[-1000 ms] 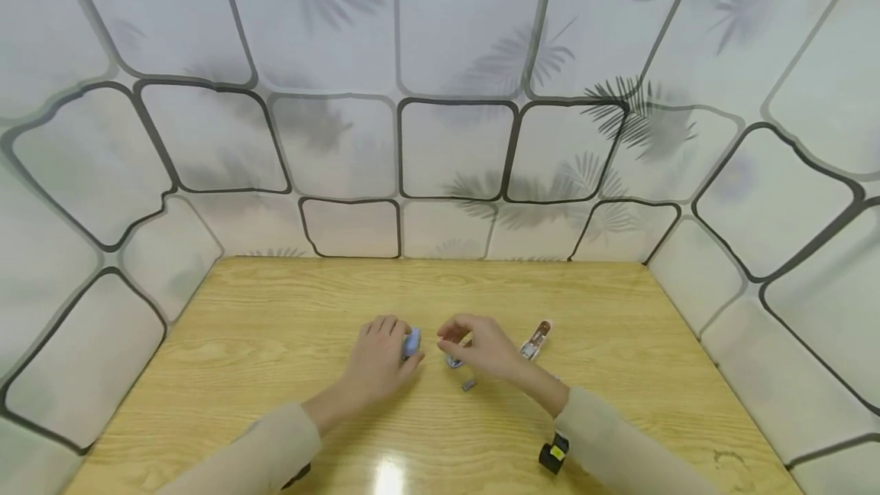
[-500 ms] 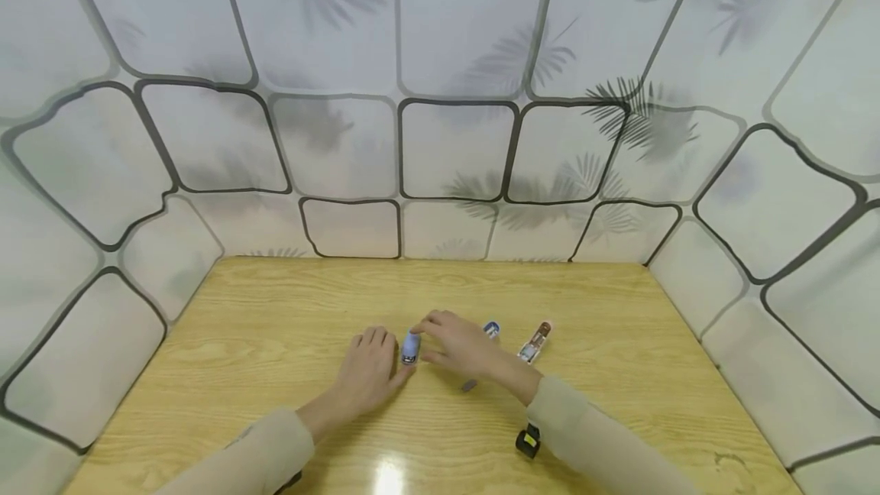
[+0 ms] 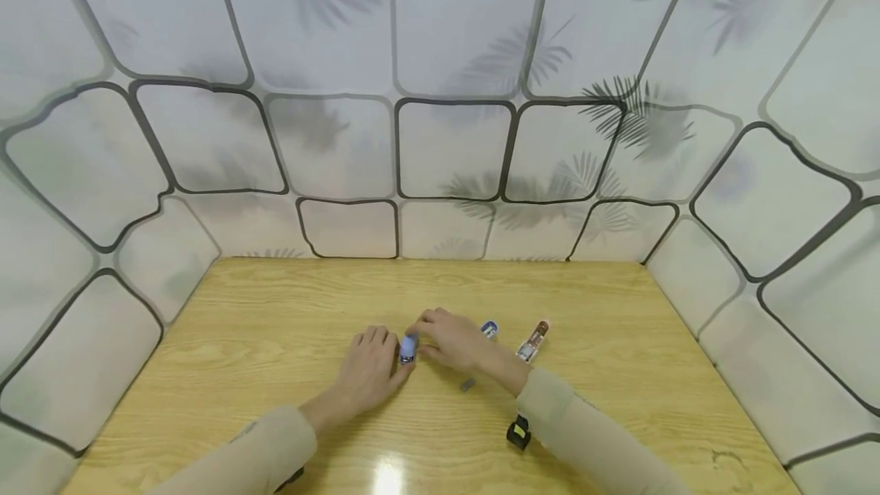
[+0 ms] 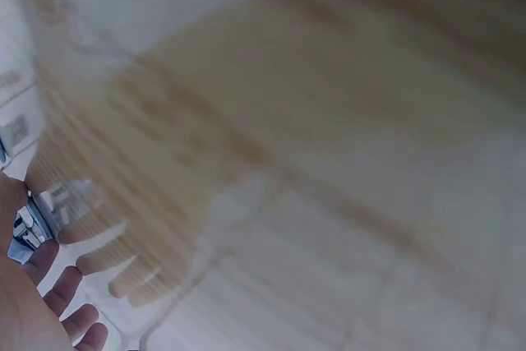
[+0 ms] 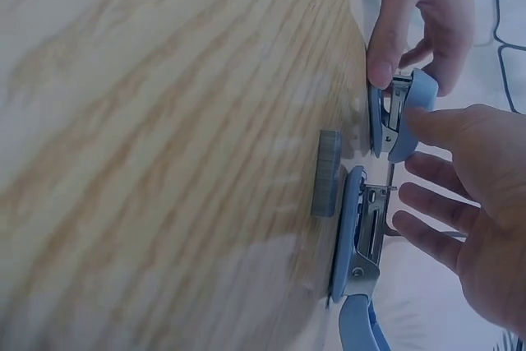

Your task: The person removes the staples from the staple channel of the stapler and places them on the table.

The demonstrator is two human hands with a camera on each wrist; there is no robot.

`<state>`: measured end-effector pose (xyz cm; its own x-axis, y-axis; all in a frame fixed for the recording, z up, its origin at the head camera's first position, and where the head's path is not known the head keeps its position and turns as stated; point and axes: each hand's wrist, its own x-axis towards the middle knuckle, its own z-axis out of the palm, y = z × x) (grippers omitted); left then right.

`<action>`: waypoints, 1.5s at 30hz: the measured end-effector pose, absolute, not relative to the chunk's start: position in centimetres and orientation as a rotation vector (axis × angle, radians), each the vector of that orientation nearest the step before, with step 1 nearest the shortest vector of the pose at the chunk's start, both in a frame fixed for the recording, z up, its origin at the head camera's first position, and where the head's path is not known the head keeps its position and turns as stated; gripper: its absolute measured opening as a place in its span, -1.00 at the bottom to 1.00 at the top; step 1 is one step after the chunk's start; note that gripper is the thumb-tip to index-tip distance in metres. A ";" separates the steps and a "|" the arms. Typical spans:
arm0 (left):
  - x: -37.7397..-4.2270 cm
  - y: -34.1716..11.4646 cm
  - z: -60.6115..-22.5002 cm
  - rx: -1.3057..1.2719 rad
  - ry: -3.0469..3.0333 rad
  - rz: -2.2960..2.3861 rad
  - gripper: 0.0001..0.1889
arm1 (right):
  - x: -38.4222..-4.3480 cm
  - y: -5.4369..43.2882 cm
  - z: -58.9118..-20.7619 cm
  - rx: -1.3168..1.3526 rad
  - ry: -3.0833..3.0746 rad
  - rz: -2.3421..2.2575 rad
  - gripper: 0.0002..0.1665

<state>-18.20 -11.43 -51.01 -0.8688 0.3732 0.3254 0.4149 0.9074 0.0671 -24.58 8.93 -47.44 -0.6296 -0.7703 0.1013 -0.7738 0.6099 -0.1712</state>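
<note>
A small blue stapler (image 3: 408,347) stands on the table between the two hands. My left hand (image 3: 369,363) grips its near end, thumb low and fingers at its side, as the right wrist view also shows. My right hand (image 3: 455,341) touches the far end of that stapler with a fingertip; its other fingers (image 5: 440,207) are spread and hold nothing. A second blue stapler (image 5: 359,236) lies unfolded beside it, partly covered by the right hand in the head view. On the tabletop next to it lies a grey strip of staples (image 5: 327,174).
Farther right lies a third, brown-and-pink stapler (image 3: 533,342), unfolded. A black device with a yellow label (image 3: 519,432) sits by the right sleeve. Patterned fabric walls (image 3: 450,151) close in the wooden table (image 3: 309,289) at the back and sides.
My right hand has moved left from above the second blue stapler, uncovering it, to the stapler in the left hand. The left hand has shifted slightly, showing more of that stapler.
</note>
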 end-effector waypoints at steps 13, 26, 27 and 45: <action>-18.4 -11.8 -50.8 -0.613 -2.763 -0.216 -0.64 | -24.3 8.2 -47.9 1.281 -2.813 0.335 -0.63; -17.7 -14.2 -50.6 -0.661 -2.770 -0.265 -0.68 | -23.8 6.7 -48.0 1.302 -2.803 0.298 -0.67; -17.7 -14.4 -50.5 -0.665 -2.776 -0.273 -0.68 | -23.7 6.5 -48.0 1.302 -2.805 0.290 -0.68; -17.0 -16.2 -50.4 -0.687 -2.778 -0.315 -0.70 | -23.1 5.6 -47.7 1.358 -2.798 0.227 -0.57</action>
<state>-16.99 -16.22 -50.45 -0.8539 0.4242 0.3016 0.4809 0.8646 0.1454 -23.09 5.59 -47.71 -0.6206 -0.7796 0.0847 -0.7830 0.6103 -0.1202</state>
